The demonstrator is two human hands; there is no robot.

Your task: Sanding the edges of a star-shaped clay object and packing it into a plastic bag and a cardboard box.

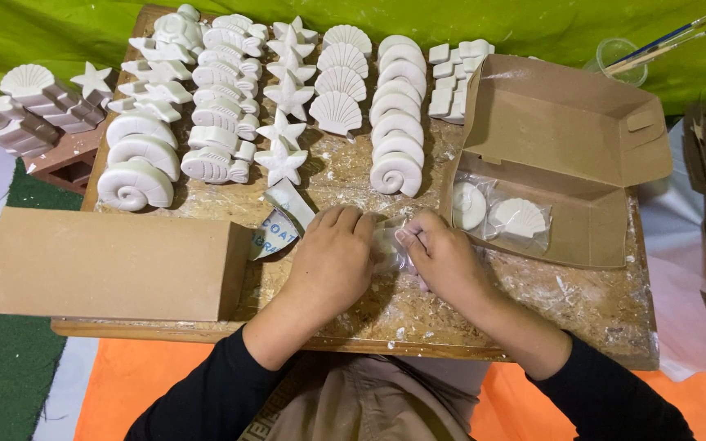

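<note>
My left hand [332, 257] and my right hand [443, 253] meet over the board's front middle, both closed on a small clear plastic bag [388, 245] with a white piece inside, mostly hidden by my fingers. Just right of them lies an open brown cardboard box [569, 131] holding two bagged white plaster pieces, a round one [469, 204] and a scallop shell [519, 218]. A strip of white tape with blue print [275, 231] lies by my left hand.
Rows of white plaster shells, starfish, snails and blocks [288, 90] cover the back of the wooden board [582, 302]. A closed cardboard box [108, 263] sits front left. More casts [30, 106] stand off the board at left. Brushes in a cup [627, 57] are back right.
</note>
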